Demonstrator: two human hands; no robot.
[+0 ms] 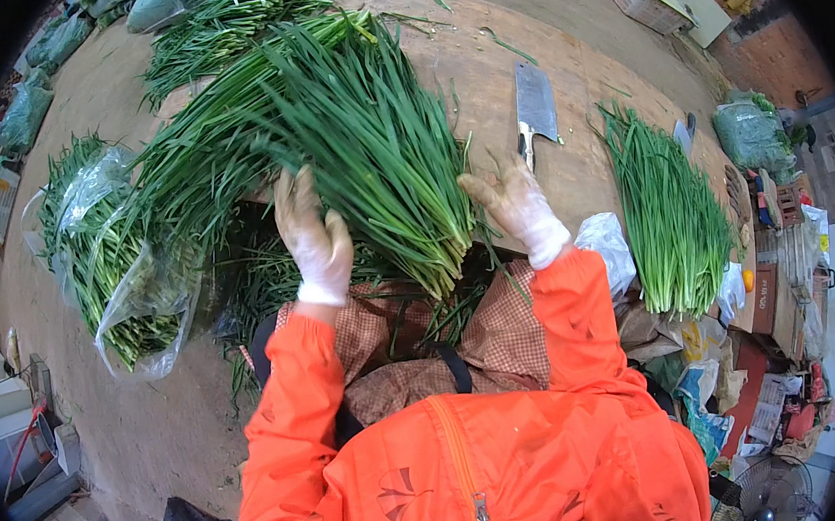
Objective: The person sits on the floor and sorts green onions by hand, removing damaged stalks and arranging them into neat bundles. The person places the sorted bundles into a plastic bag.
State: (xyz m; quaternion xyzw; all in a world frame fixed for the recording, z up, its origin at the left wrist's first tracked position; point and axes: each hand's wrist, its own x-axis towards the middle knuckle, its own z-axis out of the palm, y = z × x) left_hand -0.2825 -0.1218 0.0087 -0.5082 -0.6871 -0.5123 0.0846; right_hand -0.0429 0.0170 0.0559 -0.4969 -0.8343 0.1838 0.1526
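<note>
A thick bundle of garlic chives (385, 158) lies across the near edge of the wooden board, its pale cut ends pointing towards my lap. My left hand (312, 237), in a white glove with tan fingers, is at the bundle's left side with fingers apart. On the other side my right hand (514, 202), gloved alike, is spread near the cut ends. Neither hand is closed around the stems. Under the bundle's left part lies another heap of chives (215, 118), stretching left. A cleaver (534, 102) rests flat on the board beyond my right hand.
Further right lies a neat pile of chives (673, 213), with another blade (684, 133) beside it. Chives in a clear plastic bag (144, 317) stand on the floor at left. More chives (236, 25) lie at the board's far left. A fan (764, 494) stands at lower right.
</note>
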